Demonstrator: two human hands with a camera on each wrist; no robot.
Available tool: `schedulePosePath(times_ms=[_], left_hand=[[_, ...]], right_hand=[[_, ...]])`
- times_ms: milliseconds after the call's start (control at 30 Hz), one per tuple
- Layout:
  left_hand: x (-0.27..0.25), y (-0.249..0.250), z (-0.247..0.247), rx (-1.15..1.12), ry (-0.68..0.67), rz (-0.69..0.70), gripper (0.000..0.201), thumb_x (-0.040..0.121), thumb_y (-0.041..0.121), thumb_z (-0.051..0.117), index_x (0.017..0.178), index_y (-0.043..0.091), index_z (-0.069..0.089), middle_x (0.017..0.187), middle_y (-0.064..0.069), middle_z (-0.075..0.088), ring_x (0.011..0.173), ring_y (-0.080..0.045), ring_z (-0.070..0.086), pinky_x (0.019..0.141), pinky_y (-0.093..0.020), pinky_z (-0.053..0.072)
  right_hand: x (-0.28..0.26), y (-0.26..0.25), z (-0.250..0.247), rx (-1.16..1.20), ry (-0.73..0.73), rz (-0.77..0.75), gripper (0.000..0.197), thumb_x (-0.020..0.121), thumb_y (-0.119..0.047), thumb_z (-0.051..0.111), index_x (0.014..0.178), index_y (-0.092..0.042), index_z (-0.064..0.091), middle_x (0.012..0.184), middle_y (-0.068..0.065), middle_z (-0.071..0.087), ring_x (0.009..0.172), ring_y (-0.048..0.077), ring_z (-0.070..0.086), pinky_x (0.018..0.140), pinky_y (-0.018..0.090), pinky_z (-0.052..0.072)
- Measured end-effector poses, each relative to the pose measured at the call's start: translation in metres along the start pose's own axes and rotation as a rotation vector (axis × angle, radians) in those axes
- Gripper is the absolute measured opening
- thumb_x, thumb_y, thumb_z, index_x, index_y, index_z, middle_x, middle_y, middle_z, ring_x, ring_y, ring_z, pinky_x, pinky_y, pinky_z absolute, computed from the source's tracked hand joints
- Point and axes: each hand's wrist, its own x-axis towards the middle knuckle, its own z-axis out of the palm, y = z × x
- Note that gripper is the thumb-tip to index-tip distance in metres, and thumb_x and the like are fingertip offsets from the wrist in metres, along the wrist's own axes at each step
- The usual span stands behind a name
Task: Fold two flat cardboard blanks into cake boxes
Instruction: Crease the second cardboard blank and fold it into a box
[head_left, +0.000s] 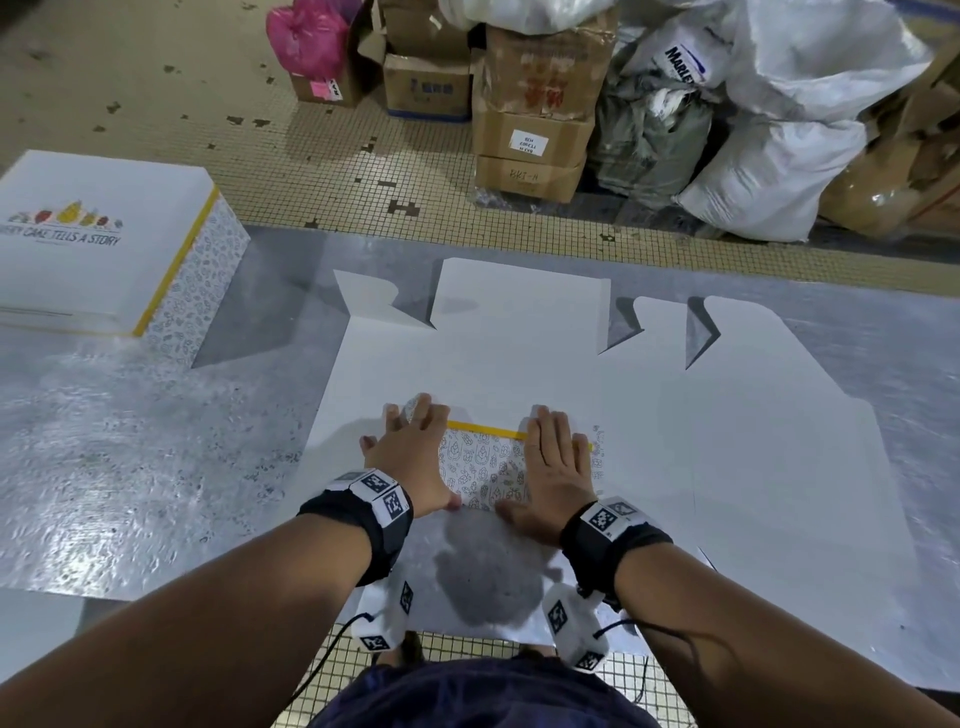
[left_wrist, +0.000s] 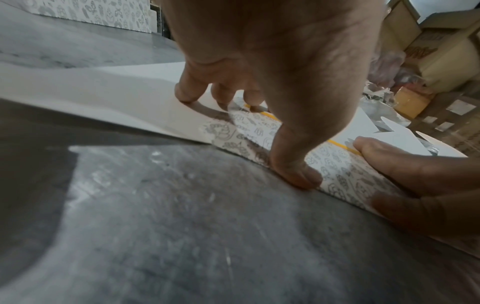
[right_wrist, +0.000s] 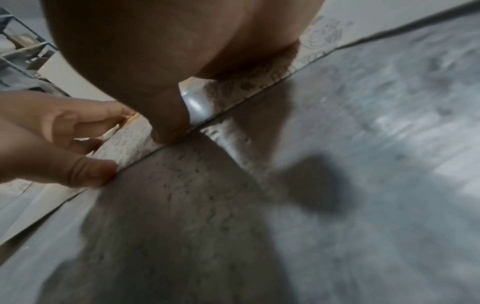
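A large white cardboard blank (head_left: 519, 353) lies flat on the grey table (head_left: 130, 467). Its near flap (head_left: 483, 467) is folded back over it, showing a doodle pattern and a yellow stripe. My left hand (head_left: 410, 457) and right hand (head_left: 558, 467) press this flap down side by side, fingers straight. In the left wrist view, the left hand (left_wrist: 272, 72) has its thumb on the flap's (left_wrist: 337, 164) crease, with the right hand (left_wrist: 415, 174) beside it. The right wrist view shows the right hand (right_wrist: 155, 51) with its thumb at the fold, the left hand (right_wrist: 52, 133) alongside. A finished cake box (head_left: 104, 244) stands at the far left.
Beyond the table's far edge is a tiled floor (head_left: 208, 104). On it stand stacked brown cartons (head_left: 530, 140), white sacks (head_left: 779, 171) and a pink bag (head_left: 311, 36). The blank's right panels (head_left: 779, 441) reach towards the table's right side.
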Motion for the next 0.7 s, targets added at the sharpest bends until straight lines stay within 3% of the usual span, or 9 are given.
schedulePosePath(times_ms=[67, 267, 433, 533, 700], left_hand=[[0.001, 0.0, 0.0, 0.002, 0.001, 0.006, 0.113, 0.06, 0.06, 0.084, 0.144, 0.028, 0.015, 0.161, 0.013, -0.007, 0.149, -0.035, -0.002, 0.099, -0.055, 0.04], [-0.002, 0.0, -0.002, -0.017, -0.018, 0.008, 0.112, 0.066, 0.057, 0.082, 0.147, 0.028, 0.011, 0.162, 0.012, -0.012, 0.151, -0.034, -0.008, 0.106, -0.055, 0.035], [-0.006, -0.001, -0.001, 0.005, -0.024, 0.016, 0.117, 0.07, 0.063, 0.072, 0.154, 0.029, -0.002, 0.164, 0.008, -0.017, 0.151, -0.038, -0.011, 0.113, -0.06, 0.025], [-0.008, -0.001, 0.001, -0.024, -0.04, 0.02, 0.12, 0.071, 0.073, 0.066, 0.155, 0.032, -0.008, 0.163, 0.009, -0.025, 0.151, -0.037, -0.017, 0.117, -0.064, 0.016], [-0.01, 0.007, 0.007, -0.073, -0.018, -0.035, 0.12, 0.072, 0.066, 0.071, 0.155, 0.032, -0.01, 0.163, 0.01, -0.026, 0.15, -0.037, -0.021, 0.117, -0.068, 0.007]], right_hand=[[0.0, -0.001, 0.0, 0.005, -0.008, -0.005, 0.123, 0.063, -0.091, 0.02, 0.13, -0.012, -0.048, 0.142, 0.003, -0.054, 0.131, 0.026, -0.051, 0.115, 0.048, -0.027], [-0.003, -0.002, 0.002, -0.02, 0.031, 0.003, 0.124, 0.081, -0.08, 0.042, 0.127, -0.009, -0.048, 0.143, 0.006, -0.052, 0.137, 0.029, -0.045, 0.116, 0.049, -0.024], [-0.002, -0.001, -0.002, 0.0, -0.017, -0.009, 0.121, 0.059, -0.09, 0.016, 0.125, -0.013, -0.05, 0.141, 0.003, -0.054, 0.135, 0.028, -0.046, 0.115, 0.048, -0.025], [-0.002, 0.001, -0.002, 0.003, -0.015, -0.016, 0.122, 0.069, -0.09, 0.026, 0.13, -0.013, -0.047, 0.143, 0.003, -0.052, 0.135, 0.027, -0.046, 0.116, 0.048, -0.024], [0.0, 0.003, 0.002, 0.007, -0.006, -0.029, 0.119, 0.056, -0.09, 0.009, 0.13, -0.015, -0.047, 0.144, 0.003, -0.051, 0.135, 0.027, -0.047, 0.115, 0.046, -0.026]])
